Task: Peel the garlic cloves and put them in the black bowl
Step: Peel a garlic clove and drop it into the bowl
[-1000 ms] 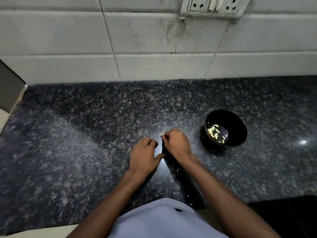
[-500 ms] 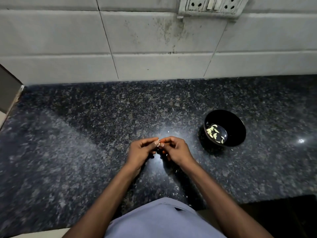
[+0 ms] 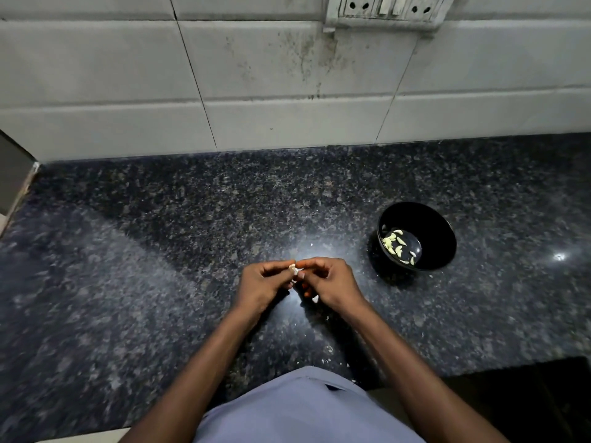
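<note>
We find the clove (image 3: 293, 269) pinched between left hand (image 3: 262, 286) and right hand (image 3: 329, 284), fingertips meeting on it above the counter (image 3: 192, 251). The bowl (image 3: 444, 251), right of the grip, holds peeled cloves (image 3: 398, 246). Risk, in our judgement: the clove slipping out and dropping short of the bowl.

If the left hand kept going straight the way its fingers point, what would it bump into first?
The left hand points rightward, so it would probably meet the right hand first; both already pinch the same garlic clove. The black bowl lies farther that way, though depth is hard to judge.
</note>
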